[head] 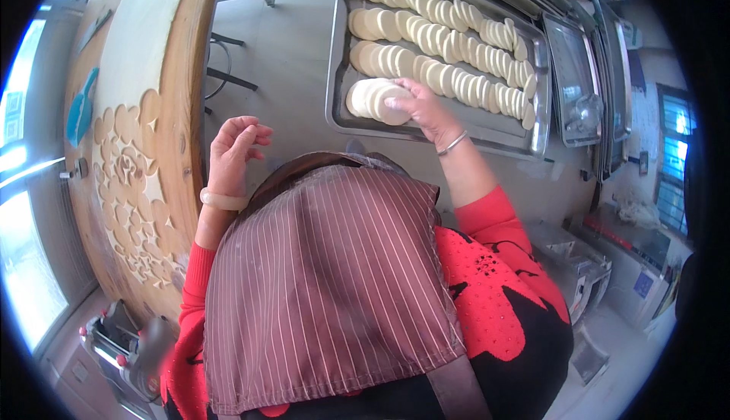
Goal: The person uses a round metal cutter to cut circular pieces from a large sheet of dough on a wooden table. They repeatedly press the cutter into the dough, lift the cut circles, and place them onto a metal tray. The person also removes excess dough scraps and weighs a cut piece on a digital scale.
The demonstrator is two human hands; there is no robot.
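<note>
My right hand [426,111], with a metal bangle at the wrist, grips the end of a short row of round dough discs [376,99]. These overlap at the near left of a metal baking tray [479,136]. Beyond them, three long rows of overlapping discs [433,38] cross the same tray. My left hand [235,145] hovers beside the edge of a wooden table [191,78]. Its fingers are loosely bent, the thumb is close to the forefinger, and nothing shows in it.
On the wooden table lie a rolled dough sheet [140,32], cut-out dough scraps [128,175] and a blue plastic scraper [81,109]. More metal trays [573,72] lean at the right. A machine with red knobs [117,351] stands at lower left. Metal stool legs [231,78] show beneath the table edge.
</note>
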